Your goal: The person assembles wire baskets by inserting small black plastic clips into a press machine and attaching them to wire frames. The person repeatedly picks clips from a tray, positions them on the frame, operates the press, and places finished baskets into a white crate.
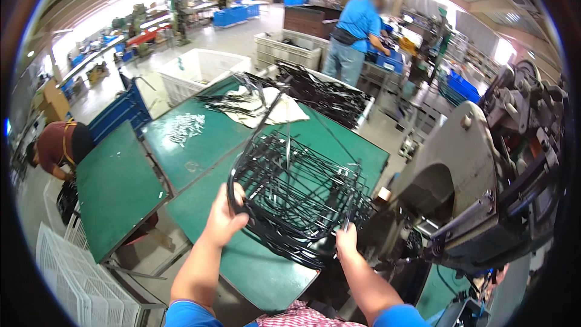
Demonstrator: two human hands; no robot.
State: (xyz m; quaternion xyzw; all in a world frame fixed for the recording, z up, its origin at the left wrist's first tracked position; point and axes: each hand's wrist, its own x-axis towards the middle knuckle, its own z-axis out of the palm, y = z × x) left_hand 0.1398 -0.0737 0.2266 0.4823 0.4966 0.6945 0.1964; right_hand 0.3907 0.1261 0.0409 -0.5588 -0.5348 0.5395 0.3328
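Over the green surface's near edge, both hands, left hand and right hand, grip a tangled bundle of black wire frames by its rim; it looks springy, light and snag-prone.

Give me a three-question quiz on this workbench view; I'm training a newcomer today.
1. True or false: both hands hold the bundle of black wire frames.
2. Which colour is the table top? A red, B green, C yellow.
3. Fill in: to the person's right stands a grey metal ____.

Key
1. True: the left hand grips its left edge, the right hand its lower right edge.
2. B
3. machine
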